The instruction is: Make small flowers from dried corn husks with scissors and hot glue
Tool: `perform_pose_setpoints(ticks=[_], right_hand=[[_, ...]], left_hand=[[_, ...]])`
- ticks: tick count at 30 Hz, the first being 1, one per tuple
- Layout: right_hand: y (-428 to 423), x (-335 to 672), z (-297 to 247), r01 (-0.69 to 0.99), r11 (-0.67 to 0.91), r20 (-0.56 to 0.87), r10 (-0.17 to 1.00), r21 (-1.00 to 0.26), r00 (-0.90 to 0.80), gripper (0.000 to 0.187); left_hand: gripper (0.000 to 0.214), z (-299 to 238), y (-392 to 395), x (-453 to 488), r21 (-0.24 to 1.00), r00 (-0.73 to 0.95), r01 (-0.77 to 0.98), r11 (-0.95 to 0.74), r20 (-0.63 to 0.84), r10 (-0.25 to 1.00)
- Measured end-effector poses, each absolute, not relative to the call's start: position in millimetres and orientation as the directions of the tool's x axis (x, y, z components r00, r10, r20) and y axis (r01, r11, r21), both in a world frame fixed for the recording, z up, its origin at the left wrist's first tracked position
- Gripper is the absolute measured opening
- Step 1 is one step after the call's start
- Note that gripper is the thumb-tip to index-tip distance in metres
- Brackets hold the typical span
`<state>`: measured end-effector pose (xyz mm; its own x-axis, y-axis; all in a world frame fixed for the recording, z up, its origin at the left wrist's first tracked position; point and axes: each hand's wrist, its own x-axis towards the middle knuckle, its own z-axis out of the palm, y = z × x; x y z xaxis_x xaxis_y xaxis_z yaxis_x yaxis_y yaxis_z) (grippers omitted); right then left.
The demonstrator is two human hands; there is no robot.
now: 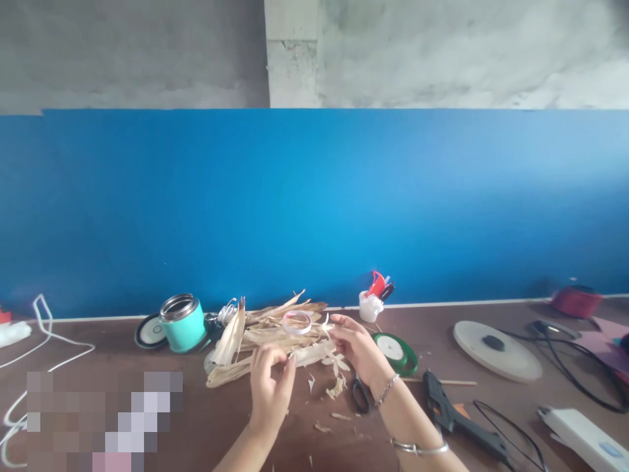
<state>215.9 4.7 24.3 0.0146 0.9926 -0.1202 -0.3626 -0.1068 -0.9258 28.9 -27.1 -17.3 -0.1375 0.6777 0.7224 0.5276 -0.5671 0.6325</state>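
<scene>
My left hand is in front of a pile of dried corn husks, thumb and forefinger brought together; anything between them is too small to make out. Farther right, my right hand has its fingers curled, with a small pale piece of corn husk at the fingertips. Just below it lies a flower-like husk shape. On the pile sits a white ring-shaped roll of tape. Black-handled scissors lie beside my right wrist, and husk scraps are scattered between my hands.
Behind my right hand are a green ribbon spool and a white cup of tools. A glue gun, wooden stick and round pale disc lie right. A turquoise jar stands left, near a white cable.
</scene>
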Motion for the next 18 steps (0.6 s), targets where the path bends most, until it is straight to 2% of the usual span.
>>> perform_pose_setpoints(ticks=[3, 5, 9, 13, 18], right_hand=[[-1.2, 208.2, 28.9, -0.265, -0.089, -0.084, 0.996, -0.960, -0.031, 0.038], [-5.4, 201.0, 32.2, -0.200, -0.078, -0.066, 0.996, -0.977, -0.064, 0.037], [-12.8, 188.3, 37.3, -0.106, -0.079, -0.068, 0.993, -0.991, -0.100, 0.035], [-17.7, 181.2, 39.3, -0.115, -0.091, -0.073, 0.987, -0.989, -0.146, 0.036], [-20.6, 177.1, 41.4, -0.120, -0.086, -0.065, 0.984, -0.989, -0.163, 0.035]], left_hand=[[0.013, -18.8, -24.8, 29.2, 0.583, -0.127, 0.618, -0.528, 0.736, 0.665], [0.006, -18.5, -24.4, 28.1, 0.519, -0.101, 0.651, -0.554, 0.782, 0.614], [0.009, -15.1, -26.0, 26.3, 0.424, -0.075, 0.694, -0.582, 0.846, 0.527], [0.013, -14.2, -28.1, 27.0, 0.351, -0.009, 0.746, -0.566, 0.855, 0.519], [0.014, -13.5, -30.5, 27.6, 0.340, 0.001, 0.759, -0.556, 0.852, 0.523]])
